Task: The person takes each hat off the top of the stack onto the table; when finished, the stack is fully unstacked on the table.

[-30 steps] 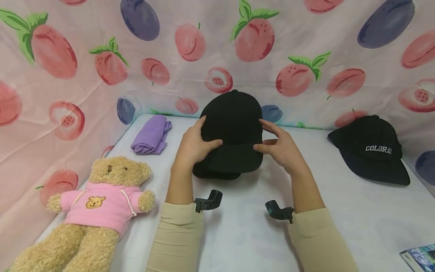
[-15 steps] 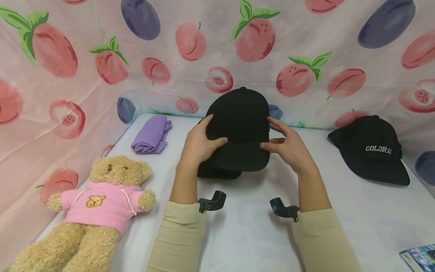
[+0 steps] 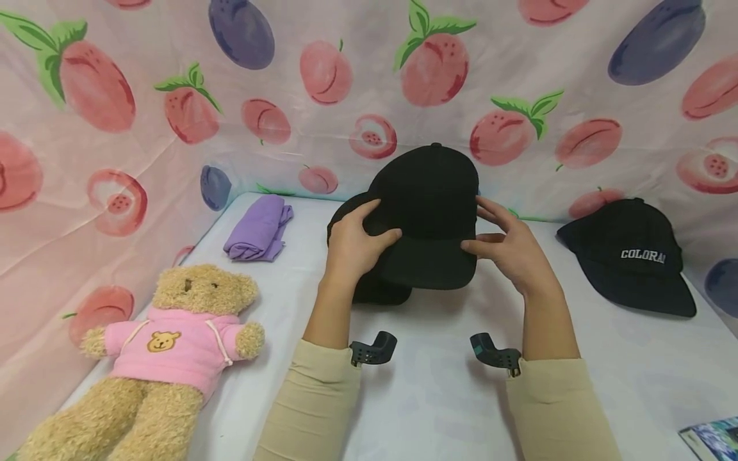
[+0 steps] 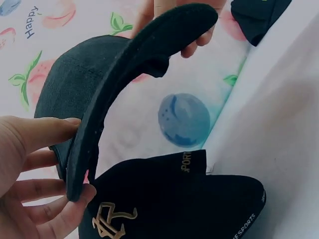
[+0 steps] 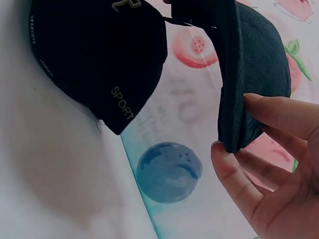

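A plain black cap (image 3: 429, 198) is held up off the table, its brim toward me. My left hand (image 3: 359, 243) pinches its left side near the brim, thumb on the brim's top face. On the other side my right hand (image 3: 513, 246) pinches the brim's right edge between thumb and fingers. Behind and below it, partly hidden, sits a second black cap (image 3: 383, 293); the left wrist view shows a gold emblem on this cap (image 4: 149, 199), and the right wrist view shows the lettering SPORT on the cap (image 5: 99, 55).
A black cap with white lettering (image 3: 628, 256) lies at the right. A folded purple cloth (image 3: 256, 230) and a teddy bear in a pink hoodie (image 3: 167, 346) lie on the left of the white table (image 3: 438, 397). A printed item (image 3: 715, 438) shows at the lower right corner. Fruit-patterned fabric (image 3: 277, 147) hangs behind.
Both hands have carried the plain black cap to the right and slightly up. More of the cap behind it now shows on the left.
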Available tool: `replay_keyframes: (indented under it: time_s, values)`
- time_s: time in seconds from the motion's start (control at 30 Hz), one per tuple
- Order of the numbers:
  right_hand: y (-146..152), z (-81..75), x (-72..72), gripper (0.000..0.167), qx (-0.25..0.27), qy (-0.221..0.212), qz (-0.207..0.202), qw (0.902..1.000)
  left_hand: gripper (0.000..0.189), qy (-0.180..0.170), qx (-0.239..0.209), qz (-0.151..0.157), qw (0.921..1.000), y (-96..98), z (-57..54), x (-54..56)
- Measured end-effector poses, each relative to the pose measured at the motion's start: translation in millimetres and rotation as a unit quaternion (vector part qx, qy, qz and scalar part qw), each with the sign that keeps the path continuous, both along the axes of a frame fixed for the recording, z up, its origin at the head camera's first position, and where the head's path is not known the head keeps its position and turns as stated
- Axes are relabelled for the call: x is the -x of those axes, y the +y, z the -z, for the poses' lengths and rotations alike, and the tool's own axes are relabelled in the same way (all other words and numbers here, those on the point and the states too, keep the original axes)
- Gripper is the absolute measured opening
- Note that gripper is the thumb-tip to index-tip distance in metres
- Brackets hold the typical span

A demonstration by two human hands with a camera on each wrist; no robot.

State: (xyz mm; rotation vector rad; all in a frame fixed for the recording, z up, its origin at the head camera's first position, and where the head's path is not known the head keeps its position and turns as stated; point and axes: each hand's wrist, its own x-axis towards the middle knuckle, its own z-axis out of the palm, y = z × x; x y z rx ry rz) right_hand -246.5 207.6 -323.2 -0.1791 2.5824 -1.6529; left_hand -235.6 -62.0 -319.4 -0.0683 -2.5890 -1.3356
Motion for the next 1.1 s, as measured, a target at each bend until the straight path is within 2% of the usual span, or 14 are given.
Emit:
replay_keyframes:
  time_s: [0.47, 0.63, 0.77, 1.1]
  values:
    - [20, -5.2, -3.3, 0.091, -0.015, 0.000, 0.010, 0.9998, 0.064, 0.023, -0.009, 0.008, 0.9997, 21.2, 2.0, 0.0]
    - [28, -4.8, -3.9, 0.092, -0.028, 0.001, 0.015, 0.9995, 0.064, 0.023, -0.019, 0.006, 0.9995, 33.7, 7.4, 1.7]
    - [35, -6.2, -7.1, 0.092, -0.042, -0.001, 0.021, 0.9989, 0.065, 0.021, -0.009, 0.005, 0.9997, 43.8, 11.4, 2.5]
    - [50, -6.4, -9.6, 0.094, -0.059, -0.004, 0.036, 0.9976, 0.065, 0.042, -0.004, 0.024, 0.9988, 60.8, 13.8, 3.4]
